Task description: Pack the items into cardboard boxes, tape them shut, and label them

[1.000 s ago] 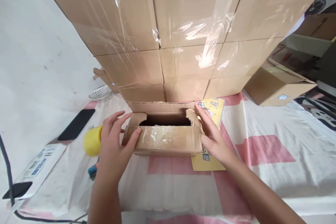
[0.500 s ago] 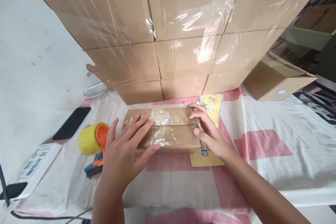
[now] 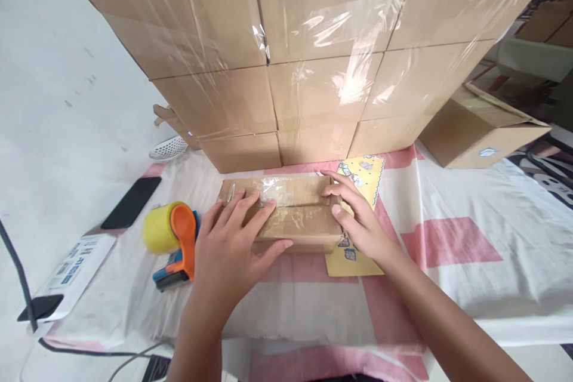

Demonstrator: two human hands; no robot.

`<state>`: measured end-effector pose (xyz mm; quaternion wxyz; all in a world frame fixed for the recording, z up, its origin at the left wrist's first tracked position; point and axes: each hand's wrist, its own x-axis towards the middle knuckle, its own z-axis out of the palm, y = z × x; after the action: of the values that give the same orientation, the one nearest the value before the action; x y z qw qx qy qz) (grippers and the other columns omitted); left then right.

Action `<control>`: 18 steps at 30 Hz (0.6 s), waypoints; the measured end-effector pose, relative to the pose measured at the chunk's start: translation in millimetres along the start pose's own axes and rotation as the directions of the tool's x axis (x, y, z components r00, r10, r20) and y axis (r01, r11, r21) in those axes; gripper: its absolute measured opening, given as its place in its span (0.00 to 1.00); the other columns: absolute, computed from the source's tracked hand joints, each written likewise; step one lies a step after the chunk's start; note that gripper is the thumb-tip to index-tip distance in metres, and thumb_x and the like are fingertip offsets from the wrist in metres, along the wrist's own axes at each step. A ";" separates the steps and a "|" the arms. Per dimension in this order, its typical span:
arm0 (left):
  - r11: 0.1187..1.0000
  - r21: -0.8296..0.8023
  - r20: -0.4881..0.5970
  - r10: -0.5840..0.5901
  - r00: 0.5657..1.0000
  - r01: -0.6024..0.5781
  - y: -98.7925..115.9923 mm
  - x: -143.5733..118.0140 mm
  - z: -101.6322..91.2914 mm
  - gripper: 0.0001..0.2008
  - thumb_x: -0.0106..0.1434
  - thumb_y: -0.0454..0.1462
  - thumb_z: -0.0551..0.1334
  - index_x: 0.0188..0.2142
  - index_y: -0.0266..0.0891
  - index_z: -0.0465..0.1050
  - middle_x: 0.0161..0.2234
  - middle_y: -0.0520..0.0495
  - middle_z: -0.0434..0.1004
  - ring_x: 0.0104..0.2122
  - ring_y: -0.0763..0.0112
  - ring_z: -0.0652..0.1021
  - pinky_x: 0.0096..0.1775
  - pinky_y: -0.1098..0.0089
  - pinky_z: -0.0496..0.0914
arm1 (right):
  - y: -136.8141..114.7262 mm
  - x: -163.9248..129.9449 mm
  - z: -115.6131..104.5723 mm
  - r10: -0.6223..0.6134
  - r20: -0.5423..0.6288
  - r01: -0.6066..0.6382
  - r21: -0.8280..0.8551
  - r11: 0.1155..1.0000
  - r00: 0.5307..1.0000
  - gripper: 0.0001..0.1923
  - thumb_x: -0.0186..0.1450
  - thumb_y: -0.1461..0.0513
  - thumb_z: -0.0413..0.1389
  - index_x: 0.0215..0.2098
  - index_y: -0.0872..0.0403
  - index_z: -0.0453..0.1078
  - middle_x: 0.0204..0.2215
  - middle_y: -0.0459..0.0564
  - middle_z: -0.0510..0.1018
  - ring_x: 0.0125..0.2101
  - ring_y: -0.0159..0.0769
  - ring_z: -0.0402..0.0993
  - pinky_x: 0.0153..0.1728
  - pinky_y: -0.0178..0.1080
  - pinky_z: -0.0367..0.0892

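Note:
A small cardboard box [image 3: 299, 221] lies flat on the cloth, clear tape across its top seam. My left hand [image 3: 239, 242] rests on the left part of its top with fingers spread. At the box's right end, my right hand [image 3: 356, 215] has its fingers curved along the edge, thumb at the near corner, steadying the box. Under that right end is a yellow printed sheet [image 3: 371, 182], partly hidden. Left of my left hand stands a tape dispenser [image 3: 184, 242] with an orange and blue frame and a yellow tape roll [image 3: 157, 230].
Behind the box rises a wall of cardboard boxes [image 3: 322, 89] wrapped in clear film. An open carton [image 3: 478, 125] sits at the right. On the left lie a black phone [image 3: 131, 203], a white printed packet [image 3: 78, 268] and a cable [image 3: 18, 268]. A pink-and-white cloth [image 3: 452, 245] covers the table.
My left hand has slid slightly rightward across the box top, its fingers still spread. My right hand stays at the right end. The whole view has shifted a little.

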<state>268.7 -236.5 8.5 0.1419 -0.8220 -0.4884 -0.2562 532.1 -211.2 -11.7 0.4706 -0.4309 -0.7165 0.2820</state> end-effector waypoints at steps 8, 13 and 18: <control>0.997 -0.062 -0.037 -0.057 0.998 0.055 2.5 -4.1 -0.9 0.33 0.63 0.53 0.67 0.64 0.48 0.69 0.63 0.42 0.73 0.62 0.46 0.73 0.66 0.47 0.55 | 9.7 -9.9 6.0 -0.063 -0.029 0.064 0.035 0.997 0.998 0.19 0.76 0.48 0.47 0.58 0.43 0.69 0.68 0.54 0.61 0.70 0.49 0.56 0.67 0.58 0.57; 0.999 -0.035 -0.097 -0.037 0.995 0.033 5.0 -6.9 -2.0 0.29 0.64 0.50 0.67 0.62 0.47 0.70 0.61 0.42 0.75 0.63 0.47 0.72 0.67 0.46 0.52 | 5.9 -10.7 2.7 -0.128 -0.064 0.129 0.010 0.992 0.990 0.21 0.76 0.48 0.47 0.63 0.41 0.66 0.69 0.53 0.60 0.70 0.49 0.56 0.67 0.61 0.57; 0.989 -0.015 -0.218 -0.146 0.965 0.147 -8.9 -15.1 -13.0 0.25 0.64 0.46 0.68 0.59 0.49 0.71 0.62 0.40 0.74 0.63 0.45 0.72 0.65 0.44 0.59 | 2.2 -12.7 0.4 -0.164 -0.108 0.164 -0.007 0.986 0.980 0.22 0.75 0.49 0.47 0.64 0.41 0.65 0.68 0.53 0.61 0.70 0.49 0.56 0.67 0.61 0.58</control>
<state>251.3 -249.5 10.6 0.1758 -0.7505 -0.5294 -0.3544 534.8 -221.4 -19.2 0.5309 -0.3846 -0.7227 0.2189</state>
